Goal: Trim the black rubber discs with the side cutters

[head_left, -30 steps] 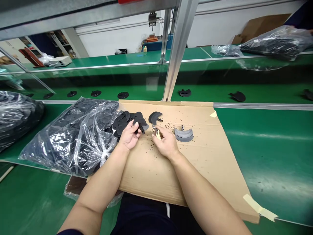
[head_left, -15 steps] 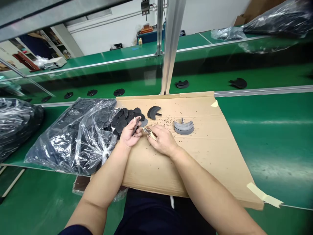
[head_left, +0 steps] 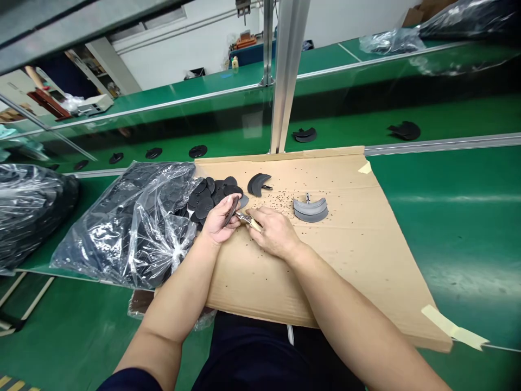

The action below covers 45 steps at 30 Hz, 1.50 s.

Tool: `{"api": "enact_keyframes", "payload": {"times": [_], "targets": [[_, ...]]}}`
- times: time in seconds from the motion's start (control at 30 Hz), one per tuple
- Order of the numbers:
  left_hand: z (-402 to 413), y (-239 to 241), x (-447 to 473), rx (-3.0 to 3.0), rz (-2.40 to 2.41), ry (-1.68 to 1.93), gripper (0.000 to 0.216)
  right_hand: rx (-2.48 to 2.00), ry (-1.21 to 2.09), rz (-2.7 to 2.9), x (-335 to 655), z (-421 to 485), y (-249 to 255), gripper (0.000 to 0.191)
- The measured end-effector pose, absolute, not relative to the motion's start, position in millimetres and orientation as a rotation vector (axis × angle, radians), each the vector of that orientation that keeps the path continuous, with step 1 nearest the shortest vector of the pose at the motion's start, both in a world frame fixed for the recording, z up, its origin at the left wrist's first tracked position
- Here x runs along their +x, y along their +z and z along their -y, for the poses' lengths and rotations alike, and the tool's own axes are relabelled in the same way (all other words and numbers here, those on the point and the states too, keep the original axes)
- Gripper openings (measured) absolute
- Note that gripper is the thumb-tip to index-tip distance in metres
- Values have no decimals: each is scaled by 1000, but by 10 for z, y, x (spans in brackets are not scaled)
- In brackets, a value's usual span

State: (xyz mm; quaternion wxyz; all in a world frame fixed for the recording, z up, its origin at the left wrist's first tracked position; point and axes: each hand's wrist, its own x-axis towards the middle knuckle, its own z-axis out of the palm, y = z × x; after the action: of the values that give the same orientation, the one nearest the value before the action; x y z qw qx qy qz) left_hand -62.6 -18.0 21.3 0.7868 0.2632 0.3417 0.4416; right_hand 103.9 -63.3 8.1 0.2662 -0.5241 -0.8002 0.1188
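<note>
My left hand is closed on a thin black plastic piece held edge-up over the cardboard sheet. My right hand is closed on a small metal cutter with a pale handle, its tip touching that piece. Just beyond lies a heap of black flat pieces spilling from a clear plastic bag. A black crescent piece and a small stack of grey crescent pieces lie on the cardboard farther off.
Dark crumbs are scattered on the cardboard. A second full bag lies at far left. Black parts ride on the green conveyor belt behind an aluminium post. More bags sit at the far right.
My left hand has turned the black piece edge-up and my right hand has brought the cutter tip against it. The view has tilted slightly.
</note>
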Motion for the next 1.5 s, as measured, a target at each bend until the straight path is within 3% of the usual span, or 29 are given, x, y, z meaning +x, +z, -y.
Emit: {"api": "enact_keyframes", "payload": {"times": [0.53,0.67,0.9,1.33,1.5], "targets": [[207,192,-563,584,-941,980,23,-1643,368,2390,1072,701,342,23],[170,196,-539,576,-881,1079,28,-1606,500,2183,1051,687,233,22],[39,200,-639,442,-763,1468,15,-1712,537,1738,1060,452,177,24],[27,129,-667,318,-757,1491,18,-1941,621,1974,439,-356,372,20],[26,103,-646,372,-727,1464,23,-1782,772,1530,653,-267,321,20]]}}
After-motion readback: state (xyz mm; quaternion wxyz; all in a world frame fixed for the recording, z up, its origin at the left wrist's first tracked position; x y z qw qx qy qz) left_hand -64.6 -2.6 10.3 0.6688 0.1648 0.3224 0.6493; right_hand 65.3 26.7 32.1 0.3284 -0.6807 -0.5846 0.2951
